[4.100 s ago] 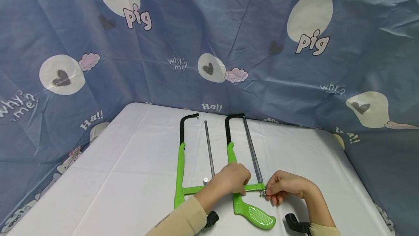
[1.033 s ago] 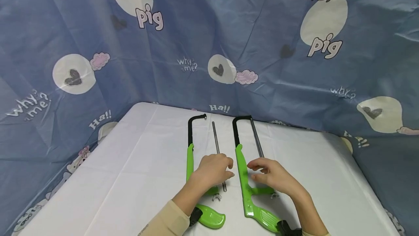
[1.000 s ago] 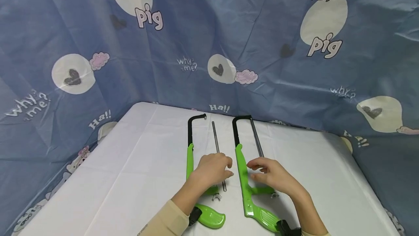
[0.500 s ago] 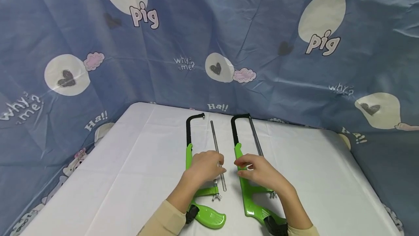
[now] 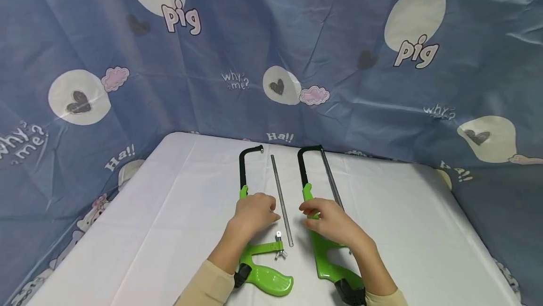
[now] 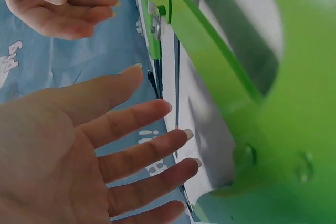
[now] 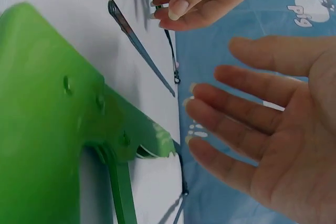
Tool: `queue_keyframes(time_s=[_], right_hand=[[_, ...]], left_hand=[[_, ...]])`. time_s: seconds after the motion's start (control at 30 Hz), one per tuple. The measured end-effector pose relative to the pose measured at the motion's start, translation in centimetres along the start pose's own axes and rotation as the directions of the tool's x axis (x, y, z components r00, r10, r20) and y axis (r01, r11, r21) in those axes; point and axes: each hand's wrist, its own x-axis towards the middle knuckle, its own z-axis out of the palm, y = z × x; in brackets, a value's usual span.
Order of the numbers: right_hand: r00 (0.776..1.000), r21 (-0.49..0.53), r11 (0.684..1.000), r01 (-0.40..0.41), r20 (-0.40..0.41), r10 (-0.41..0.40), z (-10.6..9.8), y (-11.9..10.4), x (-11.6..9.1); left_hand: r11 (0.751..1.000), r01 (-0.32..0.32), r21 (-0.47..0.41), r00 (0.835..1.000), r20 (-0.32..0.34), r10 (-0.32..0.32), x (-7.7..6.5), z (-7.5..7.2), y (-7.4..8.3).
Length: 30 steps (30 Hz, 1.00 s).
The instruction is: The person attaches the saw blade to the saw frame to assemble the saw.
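Observation:
Two green hacksaws lie side by side on the white table. My left hand hovers over the frame of the left hacksaw, its fingers relaxed and holding nothing. This saw carries no blade between its ends; a wing nut sits at its lower arm. To its right lies a loose saw blade. Above the right hacksaw is my right hand, fingers loosely extended and nothing in them. A blade runs along that saw from its black front end; its lower end is hidden behind the hand.
A white cloth covers the table. Behind it hangs a blue printed curtain, which also reaches down along the sides. A black wrist device on the right wrist overlaps the right saw's handle in the head view.
Earlier my left hand held the right saw's frame and my right hand pinched its wing nut. Both have let go; the left hand moved over to the left saw, the right drifted left.

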Motion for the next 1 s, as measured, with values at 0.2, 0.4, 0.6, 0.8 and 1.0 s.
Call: queue_keyframes(time_s=[0.2, 0.4, 0.6, 0.8, 1.0], right_hand=[[0.999, -0.059, 0.997, -0.041, -0.004, 0.041, 0.6, -0.6, 0.4], [1.000, -0.043, 0.999, -0.023, 0.020, 0.024, 1.1, -1.0, 0.7], [0.999, -0.037, 0.999, -0.019, 0.046, 0.021, 1.6, -1.5, 1.2], [0.998, -0.041, 0.999, -0.037, 0.047, 0.039, 2.0, -1.6, 1.8], [0.995, -0.012, 0.998, -0.061, 0.081, 0.062, 2.8, -1.8, 2.5]], left_hand=[[1.000, 0.027, 0.008, 0.999, -0.023, -0.027, 0.0, 0.0, -0.6], [0.999, 0.049, -0.020, 0.998, -0.040, -0.049, 0.0, 0.0, -1.0], [0.996, 0.063, -0.061, 0.996, -0.054, -0.066, 0.1, 0.0, -1.6], [0.995, 0.053, -0.087, 0.996, -0.068, -0.059, 0.7, 0.1, -2.1], [0.994, 0.048, -0.097, 0.996, -0.066, -0.054, 0.9, 0.2, -2.4]])
